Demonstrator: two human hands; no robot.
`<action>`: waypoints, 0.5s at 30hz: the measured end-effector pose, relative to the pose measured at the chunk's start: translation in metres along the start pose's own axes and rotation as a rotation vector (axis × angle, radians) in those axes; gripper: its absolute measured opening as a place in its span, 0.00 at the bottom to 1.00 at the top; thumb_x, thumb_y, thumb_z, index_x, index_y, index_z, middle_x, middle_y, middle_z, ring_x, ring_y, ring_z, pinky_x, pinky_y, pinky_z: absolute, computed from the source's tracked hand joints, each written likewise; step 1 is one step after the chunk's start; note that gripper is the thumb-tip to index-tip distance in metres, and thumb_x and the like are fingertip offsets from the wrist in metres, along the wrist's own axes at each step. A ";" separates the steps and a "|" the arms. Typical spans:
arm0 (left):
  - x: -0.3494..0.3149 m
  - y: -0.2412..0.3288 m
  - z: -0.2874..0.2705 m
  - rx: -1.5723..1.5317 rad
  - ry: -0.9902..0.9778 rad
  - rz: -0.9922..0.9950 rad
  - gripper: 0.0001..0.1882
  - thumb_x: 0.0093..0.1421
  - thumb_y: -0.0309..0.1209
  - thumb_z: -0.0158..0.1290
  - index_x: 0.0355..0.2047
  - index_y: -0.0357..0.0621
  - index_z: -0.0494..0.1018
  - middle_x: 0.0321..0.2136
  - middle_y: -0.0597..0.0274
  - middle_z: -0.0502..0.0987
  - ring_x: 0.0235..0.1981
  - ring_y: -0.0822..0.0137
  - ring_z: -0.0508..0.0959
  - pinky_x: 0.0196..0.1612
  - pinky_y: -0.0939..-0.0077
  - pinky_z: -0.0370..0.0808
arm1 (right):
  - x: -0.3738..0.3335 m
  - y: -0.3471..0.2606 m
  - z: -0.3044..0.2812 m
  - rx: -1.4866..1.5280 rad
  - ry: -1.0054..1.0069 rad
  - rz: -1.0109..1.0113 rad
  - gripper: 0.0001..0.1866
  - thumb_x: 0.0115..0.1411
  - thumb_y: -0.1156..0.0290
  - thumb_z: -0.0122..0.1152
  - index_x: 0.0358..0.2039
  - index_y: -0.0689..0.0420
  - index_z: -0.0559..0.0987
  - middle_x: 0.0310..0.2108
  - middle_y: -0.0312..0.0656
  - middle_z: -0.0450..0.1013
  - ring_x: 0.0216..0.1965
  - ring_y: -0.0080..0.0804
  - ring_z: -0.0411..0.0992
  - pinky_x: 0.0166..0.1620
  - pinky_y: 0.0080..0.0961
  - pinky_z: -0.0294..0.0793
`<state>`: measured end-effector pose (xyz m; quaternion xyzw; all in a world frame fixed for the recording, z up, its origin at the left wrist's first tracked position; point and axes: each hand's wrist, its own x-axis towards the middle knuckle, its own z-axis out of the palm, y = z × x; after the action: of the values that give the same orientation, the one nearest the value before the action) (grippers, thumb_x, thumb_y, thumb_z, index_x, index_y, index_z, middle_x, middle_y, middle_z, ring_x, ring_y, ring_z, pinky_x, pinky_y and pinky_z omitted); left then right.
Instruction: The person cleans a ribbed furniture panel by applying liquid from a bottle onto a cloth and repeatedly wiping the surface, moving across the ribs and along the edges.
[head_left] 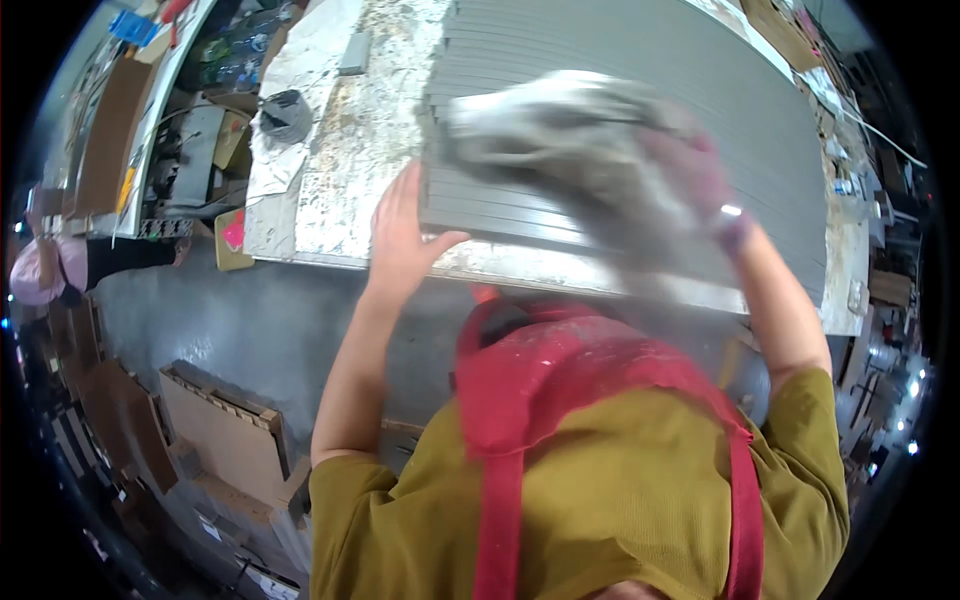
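Note:
A wide grey slatted panel (pixel 560 215) lies on the worktable, its thin parallel slats running left to right. Against its left edge rests my bare left hand (pixel 402 232), fingers stretched along the side and thumb apart at the near corner. My right hand (pixel 690 175), apparently in a pinkish glove, grips a crumpled pale grey cloth (pixel 560 125) over the panel. Motion smears both the cloth and this hand, so I cannot tell how much of the cloth touches the slats.
The paint-spattered worktable (pixel 345 190) carries a small grey block (pixel 355 54) and a dark pot (pixel 286 115) at the left. A person in pink (pixel 60 268) is at the far left. Cardboard boxes (pixel 225 430) stand on the floor behind my left side.

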<state>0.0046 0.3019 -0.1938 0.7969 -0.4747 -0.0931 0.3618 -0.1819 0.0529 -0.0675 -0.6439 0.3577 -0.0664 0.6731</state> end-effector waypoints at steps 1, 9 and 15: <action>0.001 0.000 0.001 0.009 0.069 0.083 0.48 0.40 0.37 0.67 0.60 0.38 0.57 0.56 0.47 0.65 0.56 0.48 0.65 0.57 0.58 0.61 | -0.020 -0.001 -0.042 -0.135 -0.029 -0.324 0.20 0.58 0.69 0.55 0.51 0.63 0.72 0.50 0.41 0.71 0.51 0.30 0.68 0.55 0.28 0.66; 0.010 -0.012 0.019 -0.118 -0.078 0.061 0.55 0.34 0.38 0.71 0.62 0.37 0.55 0.54 0.51 0.69 0.54 0.52 0.69 0.55 0.61 0.61 | -0.097 0.131 -0.112 -1.315 0.094 -0.448 0.30 0.46 0.73 0.59 0.53 0.56 0.69 0.50 0.54 0.67 0.51 0.54 0.66 0.54 0.44 0.65; 0.012 -0.018 0.017 -0.019 -0.182 0.071 0.44 0.34 0.34 0.70 0.53 0.40 0.66 0.43 0.52 0.75 0.44 0.51 0.73 0.49 0.61 0.64 | 0.031 0.059 0.086 -0.929 -0.112 -0.896 0.26 0.46 0.58 0.65 0.45 0.54 0.73 0.40 0.47 0.70 0.45 0.46 0.70 0.46 0.42 0.68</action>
<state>0.0149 0.2889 -0.2155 0.7642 -0.5328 -0.1567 0.3279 -0.1323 0.1156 -0.1411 -0.9575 0.0099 -0.1455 0.2491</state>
